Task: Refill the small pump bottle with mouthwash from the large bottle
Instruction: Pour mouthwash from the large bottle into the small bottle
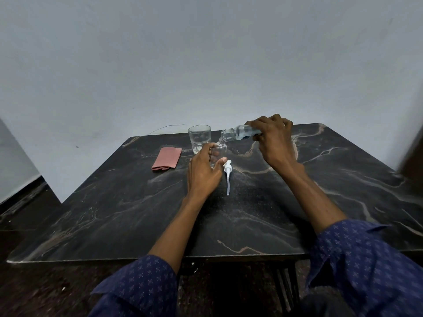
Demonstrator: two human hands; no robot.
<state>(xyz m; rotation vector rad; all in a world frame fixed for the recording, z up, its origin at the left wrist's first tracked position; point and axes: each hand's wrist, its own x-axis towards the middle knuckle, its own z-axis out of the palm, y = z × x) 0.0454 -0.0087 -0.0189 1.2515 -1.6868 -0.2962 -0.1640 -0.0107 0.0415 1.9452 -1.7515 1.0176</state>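
Note:
A small clear pump bottle (219, 150) stands upright on the dark marble table (251, 213), its neck uncovered. My left hand (204, 171) wraps around its body from the near side. My right hand (273, 138) grips the large clear bottle (238, 132) of pale bluish mouthwash. That bottle is tipped nearly flat, with its open mouth directly above the small bottle's neck. The white pump head (228, 171) with its long tube lies on the table just right of my left thumb.
An empty drinking glass (199, 138) stands just behind and left of the small bottle. A folded pink cloth (166, 159) lies further left. The table's far edge meets a pale wall, and its near edge is close to my sleeves.

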